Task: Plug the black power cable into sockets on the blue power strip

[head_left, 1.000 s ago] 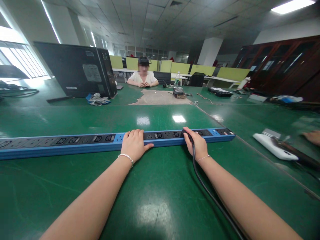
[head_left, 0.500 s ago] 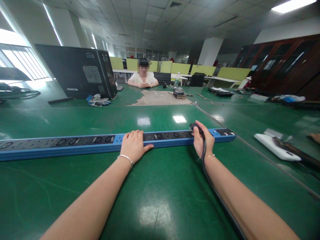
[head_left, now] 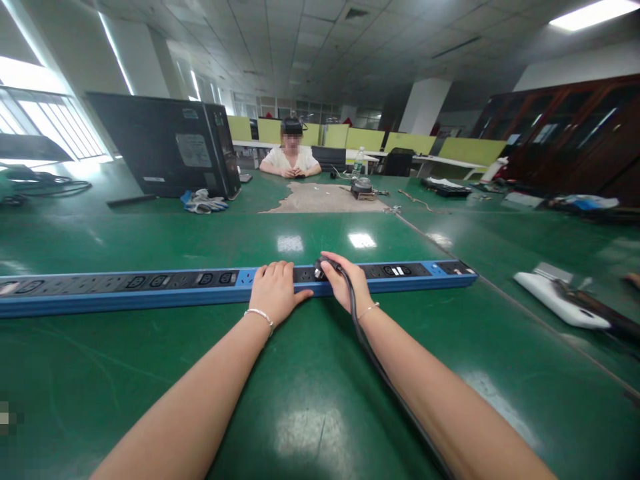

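We see a long blue power strip (head_left: 225,287) lying across the middle of the frame, on a green table (head_left: 295,347), as two bare hands work at its sockets. Our left hand (head_left: 274,288) lies spread, palm down, over the strip just left of centre, thumb apart from the fingers. Our right hand (head_left: 350,283), just right of centre, is pinched on a black plug (head_left: 320,269), its cord (head_left: 380,370) trailing to the bottom edge. The plug, tilted over the strip, does not look seated. We judge the step in hand to be positioning plug against socket, the strip steadied; a next move would call for squaring the prongs to the holes before pressing. Gloves (head_left: 203,201) lie upper left.
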Demonstrator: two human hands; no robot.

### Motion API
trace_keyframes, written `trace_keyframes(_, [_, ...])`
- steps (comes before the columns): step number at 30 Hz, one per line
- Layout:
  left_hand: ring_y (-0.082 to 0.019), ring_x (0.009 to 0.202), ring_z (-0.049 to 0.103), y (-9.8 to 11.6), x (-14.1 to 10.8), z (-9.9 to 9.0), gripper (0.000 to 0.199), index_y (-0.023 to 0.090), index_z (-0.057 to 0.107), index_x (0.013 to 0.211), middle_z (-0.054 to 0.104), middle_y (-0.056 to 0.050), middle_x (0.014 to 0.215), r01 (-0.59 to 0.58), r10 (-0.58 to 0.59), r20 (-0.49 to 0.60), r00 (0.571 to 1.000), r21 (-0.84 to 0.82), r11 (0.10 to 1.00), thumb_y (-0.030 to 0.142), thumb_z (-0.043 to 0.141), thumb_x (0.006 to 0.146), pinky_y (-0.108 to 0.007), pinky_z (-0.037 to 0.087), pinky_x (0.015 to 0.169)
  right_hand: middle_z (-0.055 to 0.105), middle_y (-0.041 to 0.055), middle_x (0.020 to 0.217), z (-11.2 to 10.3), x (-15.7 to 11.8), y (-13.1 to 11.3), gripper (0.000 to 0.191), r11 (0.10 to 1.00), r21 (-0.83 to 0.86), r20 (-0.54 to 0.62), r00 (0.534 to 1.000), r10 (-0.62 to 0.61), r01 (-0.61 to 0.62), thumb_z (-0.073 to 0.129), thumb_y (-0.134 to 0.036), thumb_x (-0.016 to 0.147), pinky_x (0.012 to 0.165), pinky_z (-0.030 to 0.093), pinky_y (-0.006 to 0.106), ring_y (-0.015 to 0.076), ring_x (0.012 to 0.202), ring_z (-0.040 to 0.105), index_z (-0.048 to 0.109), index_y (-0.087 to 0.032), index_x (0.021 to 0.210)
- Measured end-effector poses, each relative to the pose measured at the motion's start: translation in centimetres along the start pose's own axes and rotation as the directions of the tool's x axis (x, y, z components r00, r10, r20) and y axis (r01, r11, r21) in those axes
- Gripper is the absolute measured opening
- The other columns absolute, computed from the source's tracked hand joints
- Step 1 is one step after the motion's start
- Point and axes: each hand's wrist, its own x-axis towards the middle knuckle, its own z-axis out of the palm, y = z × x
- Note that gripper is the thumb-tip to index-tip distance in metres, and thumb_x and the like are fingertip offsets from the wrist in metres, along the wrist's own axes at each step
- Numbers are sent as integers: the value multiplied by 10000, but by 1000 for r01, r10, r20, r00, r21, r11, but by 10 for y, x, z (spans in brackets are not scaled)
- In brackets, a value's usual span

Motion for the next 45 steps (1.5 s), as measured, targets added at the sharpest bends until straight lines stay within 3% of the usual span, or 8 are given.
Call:
trace_keyframes(6, [-289,1061,502,0,0,1,607,125,497,1142,587,-142,1125,-6,5,-16,1000,-15,1000,552,574,718,-407,335,923,687,31,1000,22,8,-16,303,977,-204,119,992,-34,58,467,-329,857,832,473,260,156,893,638,617,-217,1096])
trace_keyframes(11, [-278,1046,512,1,0,1,438,123,516,1110,595,-137,1101,9,-10,-26,1000,-34,999,410,520,779,-408,329,923,685,54,999,26,8,-36,330,854,-487,259,964,-58,182,381,-317,898,779,480,279,180,861,644,578,-215,1142])
trace_keyframes(16, [-265,1041,521,1,0,-2,319,139,529,1082,588,-139,1111,12,-13,-16,1000,-56,998,288,450,810,-412,326,918,685,72,974,33,5,-47,337,774,-595,257,964,-71,216,320,-290,921,744,471,267,181,838,642,575,-182,1112])
trace_keyframes(25, [-270,1046,527,1,0,0,337,133,543,1083,595,-147,1120,11,-13,-39,999,-48,999,286,454,797,-422,337,922,608,105,1176,42,-14,-30,385,802,-562,160,978,-134,202,290,-262,930,946,398,310,189,1094,548,535,-128,1196])
trace_keyframes(32, [-267,1102,517,2,-1,-2,533,123,441,1254,584,-145,1186,-11,5,-52,999,-115,993,320,506,763,-410,351,941,501,135,1304,28,-23,-18,475,844,-447,270,944,-189,297,400,-149,829,986,385,329,189,1170,489,433,-105,1300])
trace_keyframes(35, [-224,1128,511,2,-1,-6,595,198,362,1330,566,-82,1239,-93,84,-57,995,-181,979,271,520,761,-376,359,956,535,133,1265,20,-24,-11,526,880,-365,285,936,-205,303,413,-163,812,1011,368,359,189,1133,513,381,-97,1333])
trace_keyframes(40, [-171,1022,582,-1,6,-8,407,259,492,1225,634,-10,1151,-105,102,-26,994,-270,957,247,480,818,-322,412,911,535,146,1257,10,-21,2,616,905,-249,331,909,-256,345,440,-109,730,1033,353,389,204,1127,511,361,-70,1340])
trace_keyframes(45, [-184,947,614,4,12,-10,325,265,557,1143,671,-7,1074,-40,38,-12,999,-231,972,274,496,825,-334,444,860,579,85,1216,4,-20,13,514,917,-219,283,921,-269,335,394,-66,723,1009,382,343,160,1132,513,518,-139,1217])
